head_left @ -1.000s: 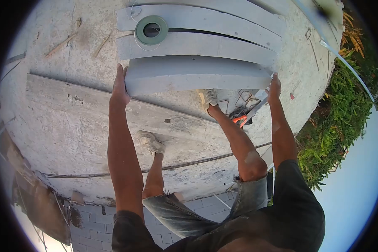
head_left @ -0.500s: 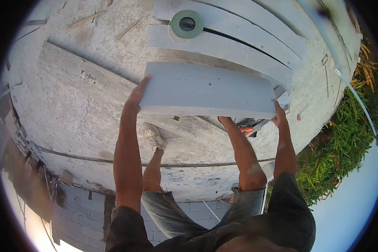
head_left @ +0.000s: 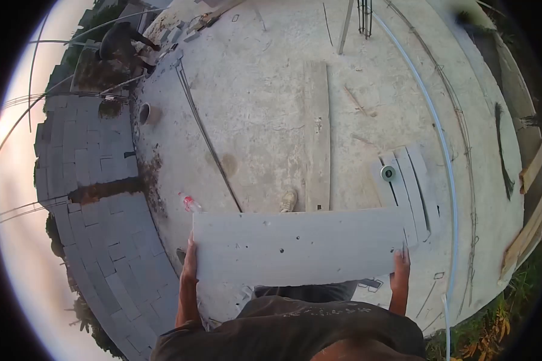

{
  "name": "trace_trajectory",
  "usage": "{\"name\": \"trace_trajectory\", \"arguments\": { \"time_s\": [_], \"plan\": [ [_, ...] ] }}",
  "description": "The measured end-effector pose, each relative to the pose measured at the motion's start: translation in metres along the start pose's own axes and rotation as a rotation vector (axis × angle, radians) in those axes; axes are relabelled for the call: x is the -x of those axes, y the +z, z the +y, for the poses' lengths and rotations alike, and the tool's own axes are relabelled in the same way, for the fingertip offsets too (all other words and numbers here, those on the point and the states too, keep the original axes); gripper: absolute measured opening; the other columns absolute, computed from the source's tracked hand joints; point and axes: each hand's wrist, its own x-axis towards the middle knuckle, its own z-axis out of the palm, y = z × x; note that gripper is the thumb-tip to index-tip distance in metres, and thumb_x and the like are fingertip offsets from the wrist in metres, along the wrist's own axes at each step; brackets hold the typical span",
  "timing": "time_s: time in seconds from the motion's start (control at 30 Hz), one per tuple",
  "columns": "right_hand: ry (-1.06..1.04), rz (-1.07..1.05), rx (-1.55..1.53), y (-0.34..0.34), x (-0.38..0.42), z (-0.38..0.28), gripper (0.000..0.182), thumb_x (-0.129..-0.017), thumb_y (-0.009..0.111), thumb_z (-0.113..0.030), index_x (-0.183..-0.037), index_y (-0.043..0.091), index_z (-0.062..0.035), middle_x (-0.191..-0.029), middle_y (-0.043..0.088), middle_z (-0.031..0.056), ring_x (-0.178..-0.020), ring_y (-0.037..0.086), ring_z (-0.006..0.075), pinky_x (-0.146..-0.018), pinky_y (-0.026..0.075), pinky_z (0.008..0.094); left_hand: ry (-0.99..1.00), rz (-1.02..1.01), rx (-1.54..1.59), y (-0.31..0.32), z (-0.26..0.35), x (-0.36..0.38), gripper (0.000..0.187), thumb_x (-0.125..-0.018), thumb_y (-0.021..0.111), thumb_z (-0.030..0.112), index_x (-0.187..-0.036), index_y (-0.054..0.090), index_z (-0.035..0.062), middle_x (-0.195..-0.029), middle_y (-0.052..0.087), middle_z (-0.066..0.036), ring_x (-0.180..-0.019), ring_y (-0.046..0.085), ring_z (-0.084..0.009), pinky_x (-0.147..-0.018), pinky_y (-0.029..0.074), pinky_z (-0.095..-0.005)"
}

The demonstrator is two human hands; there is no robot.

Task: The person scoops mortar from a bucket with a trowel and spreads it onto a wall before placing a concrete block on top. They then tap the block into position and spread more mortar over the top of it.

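Note:
A long, light grey concrete block (head_left: 301, 249) with small pits in its face spans the space in front of my chest. My left hand (head_left: 189, 262) grips its left end, fingers along the edge. At the opposite end my right hand (head_left: 400, 271) presses against the short side, so the block is held between both palms. It is off the floor and hides most of my legs; one shoe (head_left: 289, 201) shows past its far edge.
Several grey blocks (head_left: 412, 186) lie on the right, a green tape roll (head_left: 388, 173) on them. A wooden plank (head_left: 317, 132), steel rods (head_left: 208, 141), a plastic bottle (head_left: 190, 203) and a bucket (head_left: 149, 114) are on the floor. A block wall (head_left: 111, 240) stands left; another person (head_left: 123, 48) bends beyond.
My view has turned left and lifted, bringing the block wall and another person into sight. The block has come up closer to my chest, still between both hands.

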Motion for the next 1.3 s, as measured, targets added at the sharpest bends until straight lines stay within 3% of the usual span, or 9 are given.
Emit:
{"name": "trace_trajectory", "arguments": {
  "time_s": [0.07,0.17,0.23,0.3,0.37,0.47,0.53,0.73,1.3],
  "plan": [
    [-0.156,-0.416,-0.132,0.036,0.047,-0.097,0.089,-0.095,0.063,-0.057,-0.158,0.025,-0.0069,-0.155,0.040,0.0097,-0.140,0.041,0.0265,-0.115,0.035,0.0445,0.227,-0.113,0.480,-0.085,-0.007,0.057,0.096,-0.096,0.029,0.079,-0.158,0.027,0.0060,-0.157,0.041,-0.013,-0.141,0.043,-0.0307,-0.116,0.038,-0.0438],
    [-0.220,-0.606,0.028,0.063,0.034,-0.175,0.096,-0.094,0.056,-0.066,-0.156,0.025,-0.0004,-0.157,0.035,0.0121,-0.145,0.034,0.0271,-0.118,0.030,0.0444,0.270,-0.117,0.540,-0.156,-0.028,0.105,0.093,-0.097,0.029,0.077,-0.156,0.032,0.0053,-0.151,0.048,-0.014,-0.134,0.052,-0.0314,-0.110,0.044,-0.0448],
    [-0.295,-0.398,0.155,0.126,0.035,-0.202,0.093,-0.095,0.055,-0.066,-0.155,0.029,0.0003,-0.155,0.039,0.0124,-0.143,0.037,0.0279,-0.117,0.032,0.0446,0.458,-0.105,0.638,-0.182,-0.115,0.083,0.089,-0.098,0.029,0.075,-0.153,0.037,0.0050,-0.145,0.053,-0.014,-0.128,0.056,-0.0306,-0.105,0.048,-0.0444],
    [-0.354,-0.407,0.253,0.209,0.038,-0.221,0.088,-0.096,0.055,-0.063,-0.153,0.033,0.0004,-0.153,0.042,0.0131,-0.141,0.040,0.0286,-0.116,0.033,0.0448,0.308,0.292,0.769,-0.160,-0.114,0.085,0.085,-0.100,0.030,0.071,-0.153,0.038,0.0053,-0.145,0.053,-0.016,-0.126,0.057,-0.0318,-0.105,0.048,-0.0446],
    [-0.350,-0.598,0.366,0.283,0.059,-0.234,0.083,-0.097,0.057,-0.058,-0.152,0.036,-0.0003,-0.151,0.045,0.0142,-0.139,0.043,0.0293,-0.115,0.034,0.0450,0.166,0.358,0.918,-0.169,-0.110,0.082,0.084,-0.102,0.027,0.070,-0.155,0.036,0.0056,-0.147,0.051,-0.018,-0.130,0.055,-0.0326,-0.108,0.046,-0.0442],
    [-0.305,-0.603,0.600,0.374,0.065,-0.211,0.077,-0.098,0.058,-0.053,-0.152,0.038,-0.0006,-0.147,0.050,0.0151,-0.137,0.046,0.0302,-0.114,0.035,0.0451,0.224,0.336,0.888,-0.217,-0.156,0.069,0.091,-0.099,0.024,0.075,-0.157,0.034,0.0059,-0.150,0.046,-0.022,-0.136,0.050,-0.0352,-0.110,0.044,-0.0477],
    [-0.286,-0.595,0.745,0.430,0.064,-0.182,0.077,-0.098,0.059,-0.052,-0.151,0.038,-0.0005,-0.147,0.050,0.0152,-0.136,0.047,0.0299,-0.114,0.036,0.0449,-0.011,0.284,0.919,-0.260,-0.162,0.099,0.100,-0.094,0.023,0.082,-0.157,0.033,0.0059,-0.154,0.042,-0.025,-0.140,0.045,-0.0380,-0.110,0.042,-0.0521],
    [-0.184,-0.848,0.938,0.635,0.069,-0.092,0.078,-0.096,0.062,-0.053,-0.149,0.040,0.0003,-0.145,0.051,0.0144,-0.134,0.048,0.0282,-0.113,0.036,0.0444,0.007,0.568,1.152,-0.322,-0.262,0.138,0.101,-0.092,0.025,0.084,-0.156,0.035,0.0056,-0.154,0.041,-0.025,-0.140,0.045,-0.0377,-0.110,0.042,-0.0519],
    [-0.021,-1.677,1.398,1.053,0.225,0.135,0.078,-0.092,0.066,-0.051,-0.146,0.043,0.0006,-0.136,0.055,0.0180,-0.125,0.053,0.0293,-0.106,0.042,0.0444,0.214,1.446,1.566,-0.311,-0.298,0.224,0.087,-0.100,0.031,0.073,-0.155,0.036,0.0053,-0.152,0.046,-0.013,-0.137,0.047,-0.0268,-0.114,0.039,-0.0421]
  ]
}}
